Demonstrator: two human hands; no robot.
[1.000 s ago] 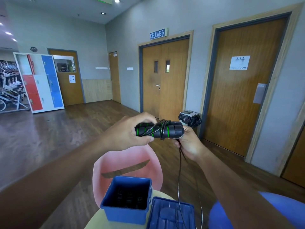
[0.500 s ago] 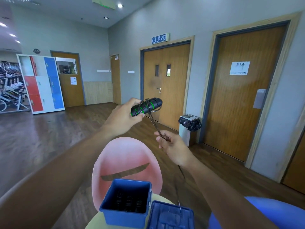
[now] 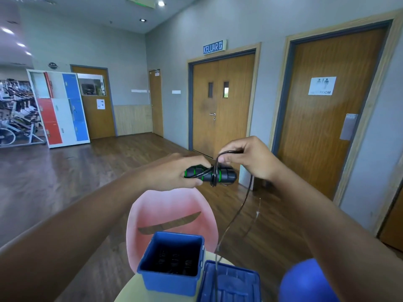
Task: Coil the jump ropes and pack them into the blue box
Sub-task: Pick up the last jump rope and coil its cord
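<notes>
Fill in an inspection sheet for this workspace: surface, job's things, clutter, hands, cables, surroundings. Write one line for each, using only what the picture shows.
Surface: pale round table, mostly out of frame, bears the box and lid.
Job's things: blue box open, with dark coiled ropes inside; lid lies flat to its right; jump rope handles are held up above the chair.
Clutter: blue rounded object at lower right, kind unclear.
Hands: left hand grips the handles; right hand pinches the cord above them.
Cables: cord wrapped round the handles, loose loop hanging toward the lid.
Surroundings: pink chair, lockers, wooden double doors, exercise bikes.
</notes>
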